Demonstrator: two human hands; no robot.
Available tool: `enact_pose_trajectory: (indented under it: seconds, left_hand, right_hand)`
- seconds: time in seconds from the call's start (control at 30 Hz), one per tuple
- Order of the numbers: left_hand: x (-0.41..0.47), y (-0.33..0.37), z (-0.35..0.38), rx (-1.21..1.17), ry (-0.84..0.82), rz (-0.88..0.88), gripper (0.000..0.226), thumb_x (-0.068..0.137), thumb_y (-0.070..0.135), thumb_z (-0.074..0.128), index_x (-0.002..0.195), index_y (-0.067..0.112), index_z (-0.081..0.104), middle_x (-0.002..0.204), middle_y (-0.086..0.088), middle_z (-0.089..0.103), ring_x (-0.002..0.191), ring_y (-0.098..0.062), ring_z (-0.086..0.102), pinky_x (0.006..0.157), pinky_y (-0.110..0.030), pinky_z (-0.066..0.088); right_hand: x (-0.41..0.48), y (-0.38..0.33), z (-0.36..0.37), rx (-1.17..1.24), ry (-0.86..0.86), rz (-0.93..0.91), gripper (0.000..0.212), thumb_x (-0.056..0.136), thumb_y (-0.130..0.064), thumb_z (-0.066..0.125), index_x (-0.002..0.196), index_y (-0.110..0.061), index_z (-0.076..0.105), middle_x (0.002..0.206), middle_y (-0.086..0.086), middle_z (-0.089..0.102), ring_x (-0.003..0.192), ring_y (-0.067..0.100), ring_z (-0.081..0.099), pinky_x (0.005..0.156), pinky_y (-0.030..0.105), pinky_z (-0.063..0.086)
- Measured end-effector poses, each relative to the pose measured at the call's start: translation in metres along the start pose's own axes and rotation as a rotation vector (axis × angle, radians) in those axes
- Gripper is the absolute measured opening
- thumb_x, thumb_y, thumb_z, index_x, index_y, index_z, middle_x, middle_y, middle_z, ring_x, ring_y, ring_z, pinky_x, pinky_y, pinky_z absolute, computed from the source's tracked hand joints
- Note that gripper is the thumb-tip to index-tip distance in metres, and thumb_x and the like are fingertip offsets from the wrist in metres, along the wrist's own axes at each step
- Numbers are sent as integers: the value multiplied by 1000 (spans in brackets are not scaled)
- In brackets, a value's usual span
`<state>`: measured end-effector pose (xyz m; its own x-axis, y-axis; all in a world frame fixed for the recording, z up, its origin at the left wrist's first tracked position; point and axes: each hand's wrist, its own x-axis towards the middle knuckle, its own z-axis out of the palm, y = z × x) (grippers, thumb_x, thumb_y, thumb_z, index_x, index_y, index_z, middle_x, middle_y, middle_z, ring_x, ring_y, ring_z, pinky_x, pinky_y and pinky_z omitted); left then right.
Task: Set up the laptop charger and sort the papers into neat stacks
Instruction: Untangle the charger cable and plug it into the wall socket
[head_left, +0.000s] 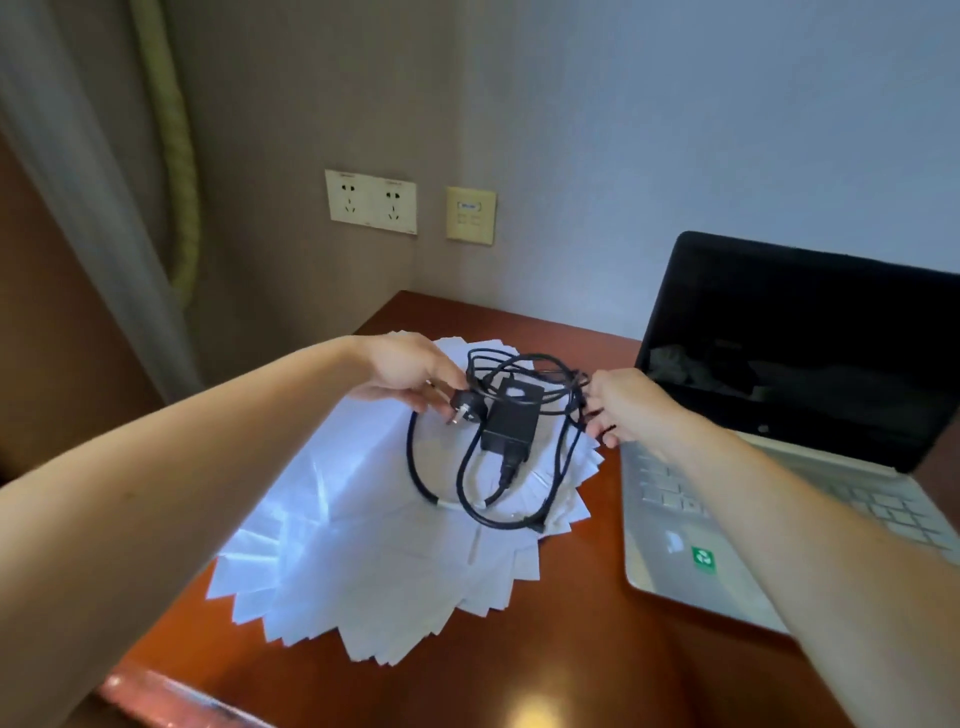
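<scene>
We start on the charger, not yet on the papers.

The charger brick sits amid its tangled cable on the fanned papers. Our left hand pinches the plug, and our right hand has its fingers curled round cable loops beside the laptop. Next, we judge, we should shake the loops free and carry the plug to the wall sockets above the tabletop.
</scene>
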<state>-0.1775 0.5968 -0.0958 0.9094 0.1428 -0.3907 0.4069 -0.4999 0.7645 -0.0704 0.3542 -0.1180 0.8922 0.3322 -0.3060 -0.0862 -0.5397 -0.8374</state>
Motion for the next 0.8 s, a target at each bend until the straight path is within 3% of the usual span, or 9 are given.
enact_pose_trajectory:
  seconds: [0.07, 0.13, 0.23, 0.37, 0.43, 0.5, 0.6, 0.7, 0.8]
  left_hand:
    - [3, 2, 11, 152, 58, -14, 20, 99, 12, 52, 106, 6, 71, 103, -13, 78, 94, -26, 75, 73, -33, 53]
    - [3, 3, 26, 424, 250, -7, 19, 97, 18, 53, 109, 11, 66, 91, -10, 78, 96, -26, 71, 73, -34, 51]
    - [7, -1, 40, 461, 501, 99, 23, 96, 23, 50, 119, 21, 53, 93, -5, 73, 91, -25, 67, 77, -40, 54]
    - [3, 11, 45, 564, 464, 159, 26, 103, 36, 45, 120, 26, 62, 105, 2, 68, 94, -23, 59, 79, -32, 47]
    - [-2, 19, 43, 698, 372, 90, 20, 101, 40, 52, 113, 29, 64, 94, 8, 62, 88, -19, 56, 68, -29, 42]
    - [-4, 23, 37, 708, 367, 69, 14, 98, 33, 57, 106, 29, 67, 99, 2, 68, 89, -19, 61, 74, -31, 50]
    - [-7, 27, 30, 697, 439, 87, 12, 94, 22, 60, 102, 24, 69, 105, -3, 69, 92, -24, 64, 78, -32, 52]
    - [-6, 27, 28, 640, 486, 119, 20, 93, 23, 65, 111, 23, 58, 103, -4, 67, 85, -22, 65, 76, -36, 54]
    - [-8, 29, 27, 243, 422, 101, 11, 96, 13, 61, 101, 20, 54, 84, -11, 66, 64, -18, 60, 61, -28, 50]
  right_hand:
    - [-2, 5, 1, 22, -13, -59, 23, 92, -12, 40, 106, -16, 59, 86, 15, 62, 51, 19, 45, 46, 27, 35]
    - [-7, 15, 5, -108, 39, -176, 45, 91, -11, 48, 129, -35, 43, 87, 12, 67, 51, 18, 56, 47, 28, 44]
    - [-18, 23, 10, -195, 91, -253, 59, 93, -6, 53, 145, -29, 34, 88, 12, 68, 53, 19, 61, 47, 27, 50]
    - [-30, 25, 2, 25, -1, -166, 65, 86, 7, 64, 140, -20, 38, 78, 17, 63, 52, 21, 60, 52, 31, 56]
    - [-32, 24, -7, 47, 19, -164, 63, 84, 9, 66, 136, -18, 42, 89, 19, 65, 64, 26, 65, 63, 37, 62]
    - [-34, 23, -17, 71, 80, -179, 58, 84, 12, 64, 135, -11, 47, 97, 19, 64, 74, 30, 70, 74, 46, 63]
    - [-39, 19, -31, 261, 107, -162, 43, 91, 10, 61, 129, -6, 52, 100, 21, 66, 66, 26, 70, 64, 37, 63]
    - [-47, 13, -37, 407, 83, -163, 19, 93, 4, 61, 111, -2, 64, 88, 19, 70, 54, 17, 65, 50, 25, 54]
    - [-49, 5, -40, 500, 113, -163, 14, 96, 0, 55, 101, -6, 68, 79, 11, 65, 49, 11, 54, 41, 20, 40]
